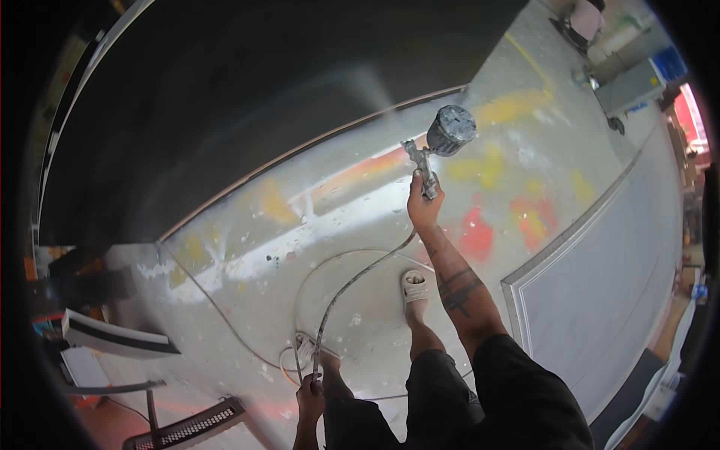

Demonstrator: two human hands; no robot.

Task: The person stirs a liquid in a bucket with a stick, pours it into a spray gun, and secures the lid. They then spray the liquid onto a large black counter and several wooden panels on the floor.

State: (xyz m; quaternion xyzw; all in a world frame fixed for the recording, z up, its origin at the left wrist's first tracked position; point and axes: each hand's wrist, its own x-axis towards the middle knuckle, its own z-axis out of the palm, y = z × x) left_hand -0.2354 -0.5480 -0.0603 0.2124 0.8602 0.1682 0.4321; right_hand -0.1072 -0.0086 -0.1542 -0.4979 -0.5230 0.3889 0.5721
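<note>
My right hand (425, 206) is wrapped around the handle of a metal spray gun (420, 159). A paint-stained dark cup (452, 129) sits on the gun. The nozzle faces a large black panel (225, 112), and a pale mist (371, 88) spreads over the panel's lower part. From the gun's handle a dark air hose (335, 298) curves down to my left hand (310, 397), whose fingers are closed around it near my left leg. A gap separates the gun from the panel's edge.
Loops of hose (225, 315) lie on the paint-spotted concrete floor (360, 326) around my feet. A grey panel (600, 285) stands on the right. Pale curved parts (112, 334) and a perforated black piece (191, 424) are at lower left. Another person (585, 21) is at the top right.
</note>
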